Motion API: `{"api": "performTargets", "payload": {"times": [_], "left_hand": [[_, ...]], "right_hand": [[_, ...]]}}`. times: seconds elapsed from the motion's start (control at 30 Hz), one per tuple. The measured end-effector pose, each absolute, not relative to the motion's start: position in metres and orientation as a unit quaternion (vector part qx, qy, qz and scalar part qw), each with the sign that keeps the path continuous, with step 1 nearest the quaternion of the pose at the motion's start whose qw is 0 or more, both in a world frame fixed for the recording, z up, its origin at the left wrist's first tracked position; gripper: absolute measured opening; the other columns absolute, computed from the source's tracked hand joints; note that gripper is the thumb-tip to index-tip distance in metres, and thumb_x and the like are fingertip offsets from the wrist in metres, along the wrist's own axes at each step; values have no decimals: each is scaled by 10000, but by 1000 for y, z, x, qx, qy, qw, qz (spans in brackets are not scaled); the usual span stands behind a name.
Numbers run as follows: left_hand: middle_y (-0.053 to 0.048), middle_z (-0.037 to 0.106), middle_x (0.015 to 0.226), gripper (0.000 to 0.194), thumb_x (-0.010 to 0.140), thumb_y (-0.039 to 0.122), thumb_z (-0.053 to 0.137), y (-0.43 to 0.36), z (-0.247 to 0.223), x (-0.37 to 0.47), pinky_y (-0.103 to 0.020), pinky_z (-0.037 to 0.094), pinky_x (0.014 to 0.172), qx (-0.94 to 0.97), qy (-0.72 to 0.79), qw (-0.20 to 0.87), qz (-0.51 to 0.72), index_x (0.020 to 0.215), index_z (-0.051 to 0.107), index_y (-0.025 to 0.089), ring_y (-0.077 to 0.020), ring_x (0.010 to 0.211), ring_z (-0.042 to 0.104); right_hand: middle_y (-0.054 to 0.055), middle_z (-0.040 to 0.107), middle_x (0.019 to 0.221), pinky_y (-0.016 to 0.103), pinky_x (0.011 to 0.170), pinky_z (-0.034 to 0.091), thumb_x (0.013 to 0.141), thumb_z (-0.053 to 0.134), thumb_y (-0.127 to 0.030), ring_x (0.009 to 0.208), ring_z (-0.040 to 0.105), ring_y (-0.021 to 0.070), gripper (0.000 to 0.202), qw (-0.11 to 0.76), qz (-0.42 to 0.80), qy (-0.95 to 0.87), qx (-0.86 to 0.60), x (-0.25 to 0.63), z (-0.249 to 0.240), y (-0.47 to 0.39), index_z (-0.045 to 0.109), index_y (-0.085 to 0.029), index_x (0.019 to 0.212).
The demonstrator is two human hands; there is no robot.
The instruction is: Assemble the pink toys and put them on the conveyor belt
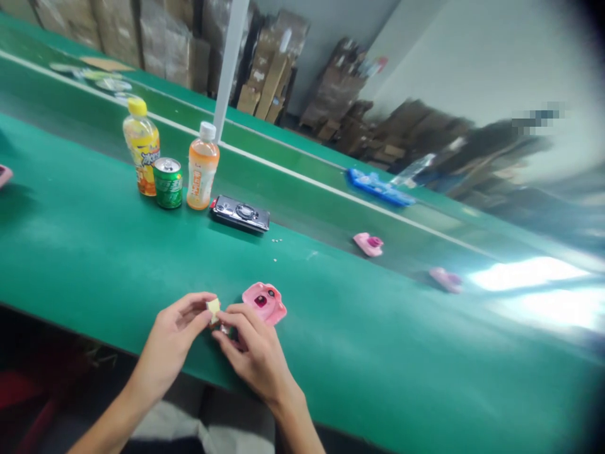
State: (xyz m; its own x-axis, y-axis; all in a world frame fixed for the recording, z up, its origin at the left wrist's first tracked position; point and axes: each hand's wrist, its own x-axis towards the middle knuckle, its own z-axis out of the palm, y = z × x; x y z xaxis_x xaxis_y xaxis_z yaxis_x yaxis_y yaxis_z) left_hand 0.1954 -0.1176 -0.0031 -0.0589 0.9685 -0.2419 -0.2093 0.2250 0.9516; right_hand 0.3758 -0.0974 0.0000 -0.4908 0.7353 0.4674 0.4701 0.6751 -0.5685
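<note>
Near the front edge of the green table [123, 252], my left hand [182, 325] pinches a small pale yellow piece [213, 307]. My right hand [250, 340] is closed close beside it, its fingers around a small shiny item [225, 328] that is too small to make out. The two hands nearly touch. Just beyond my right hand lies a pink shell-like part [266, 302] with a dark red spot and a small dark round piece in it. A few tiny pale bits [275, 260] lie farther back.
An orange drink bottle [202, 170], a green can [168, 184], a yellow-capped bottle [143, 151] and a dark phone-like device [240, 214] stand or lie behind. Pink parts [368, 244] and a blue tray [379, 187] rest on the darker green strip.
</note>
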Motion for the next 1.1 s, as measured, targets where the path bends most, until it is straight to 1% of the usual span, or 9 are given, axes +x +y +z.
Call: {"api": "performTargets", "payload": {"times": [0.07,0.17,0.23,0.33,0.43,0.6,0.8,0.97,1.1], "left_hand": [[-52,787,1038,332,823,432,773,-116,-3,195,-259,592,875,355,506,596,513,1061,743,203,-197,955,744],[-38,781,1001,310,813,400,808,-115,-4,192,-248,598,831,352,462,624,522,1048,742,209,-185,911,742],[-33,775,967,279,819,394,813,-114,-5,191,-246,598,817,354,447,633,524,1012,742,205,-181,897,737],[-38,767,906,257,837,406,801,-113,-4,190,-253,597,792,367,448,639,507,961,747,187,-184,862,732],[-33,762,893,257,831,411,807,-112,-4,189,-263,599,779,366,447,641,505,945,745,189,-189,844,733],[-34,767,922,244,847,414,791,-111,-4,189,-256,588,771,381,458,635,491,952,752,197,-177,826,722],[-26,761,905,240,844,412,791,-110,-6,188,-236,568,760,387,462,627,493,940,756,196,-160,811,701],[-15,733,816,256,832,425,798,-111,-6,189,-226,549,681,400,459,619,496,912,755,185,-143,722,665],[-21,719,804,303,823,453,805,-111,-4,190,-227,537,647,403,465,611,498,912,750,169,-137,691,642]], "right_hand": [[80,720,1062,279,792,589,993,652,-275,936,709,184,179,371,220,-829,-355,373,6,-94,672,-213,1159],[59,733,1019,275,819,575,1023,598,-225,927,702,166,130,384,235,-817,-362,369,16,-85,688,-221,1116],[53,735,989,278,820,559,1026,590,-206,911,694,162,113,363,235,-829,-354,367,23,-78,695,-213,1065],[44,731,957,273,789,539,1033,589,-229,869,683,153,113,329,238,-847,-343,367,31,-71,694,-209,996],[50,727,980,276,803,529,1039,582,-251,899,684,157,116,317,231,-856,-339,370,32,-68,686,-210,1007],[41,719,958,272,825,518,1034,583,-219,908,680,157,86,331,228,-851,-338,371,27,-69,660,-209,998],[37,708,937,268,800,507,1035,569,-184,881,663,157,91,343,228,-846,-339,368,26,-69,641,-200,981],[35,696,930,268,774,504,1049,549,-217,857,648,152,121,318,248,-848,-345,371,27,-70,642,-208,971],[40,663,925,265,680,466,1064,458,-191,779,598,157,169,267,173,-880,-352,368,27,-70,597,-199,969]]}}
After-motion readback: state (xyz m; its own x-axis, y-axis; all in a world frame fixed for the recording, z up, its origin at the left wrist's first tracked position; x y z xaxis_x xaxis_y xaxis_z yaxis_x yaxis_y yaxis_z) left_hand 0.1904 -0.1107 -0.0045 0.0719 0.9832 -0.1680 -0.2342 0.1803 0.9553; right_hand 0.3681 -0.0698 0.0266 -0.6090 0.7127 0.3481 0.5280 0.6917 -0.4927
